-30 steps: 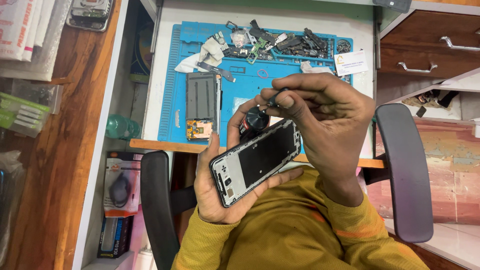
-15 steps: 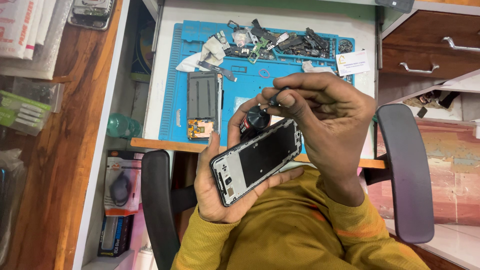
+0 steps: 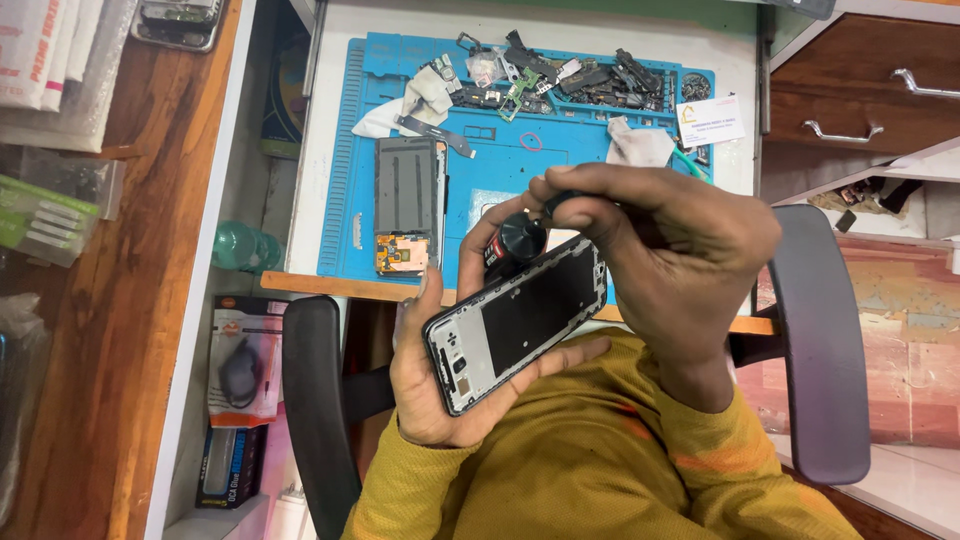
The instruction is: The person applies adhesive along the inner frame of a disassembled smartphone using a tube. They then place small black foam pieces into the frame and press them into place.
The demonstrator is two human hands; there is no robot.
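Left hand: your left hand (image 3: pixel 440 385) cradles one stripped phone frame (image 3: pixel 520 322) from beneath, palm up, fingers curled round its near and left edges, the thumb raised along the far side.
Right hand: your right hand (image 3: pixel 665 255) is bunched tight, fingertips pinched on the top of one black-handled screwdriver (image 3: pixel 520 238) (its tip is hidden behind the frame's far edge).
Phone frame: one, held in the air over your lap, near side of the desk, tilted with its right end farther from you; the dark inner plate faces up.
Work mat: one blue mat (image 3: pixel 490 175) lies on the white desk, beyond both hands.
Opened phone: one, a grey panel with an orange patch at its near end (image 3: pixel 408 205), lying on the left part of the mat, well apart from your hands.
Loose parts: a heap along the mat's far edge (image 3: pixel 560 80), too many and too tangled to count.
Cloths: two pale wads, one far left (image 3: pixel 420 100), one far right (image 3: pixel 640 145).
Card: one white card (image 3: pixel 710 122) at the mat's far right corner.
Chair: two black armrests, left (image 3: pixel 315 400) and right (image 3: pixel 820 340), flank your yellow sleeves.
Drawers: two metal handles (image 3: pixel 845 130) show on the wooden unit, far right.
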